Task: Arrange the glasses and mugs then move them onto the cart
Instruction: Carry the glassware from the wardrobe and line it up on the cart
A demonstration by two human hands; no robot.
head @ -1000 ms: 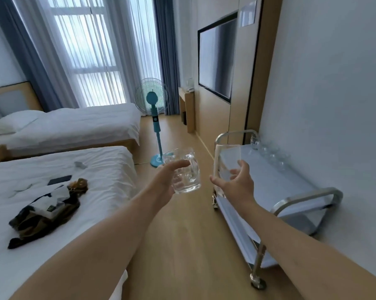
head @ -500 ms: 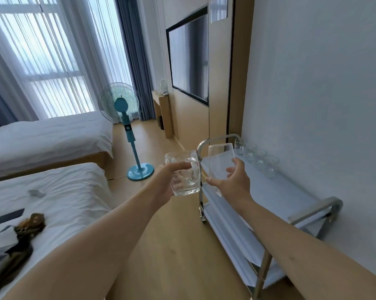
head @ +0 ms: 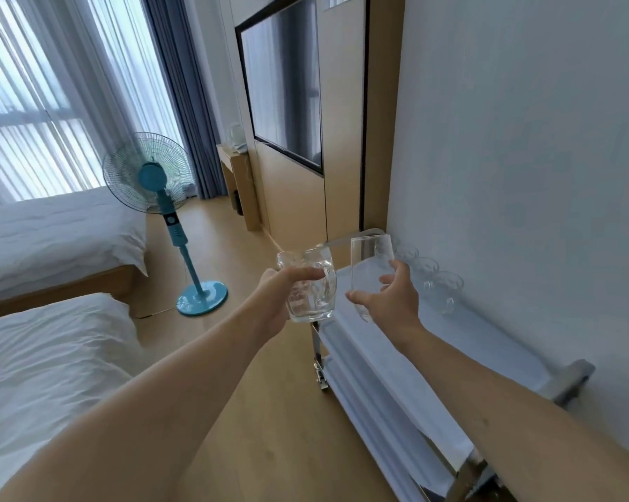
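Head view: hands grip mug and glass above cart.

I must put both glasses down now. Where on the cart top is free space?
The white top shelf of the metal cart is bare between the row of clear glasses along the wall and the near handle rail. The far wall-side strip is crowded.

No legible text, labels, brands or numbers were found anywhere in the head view. The fan had a small dark control panel on its pole, markings too small to read. The glassware carried no print that could be made out.
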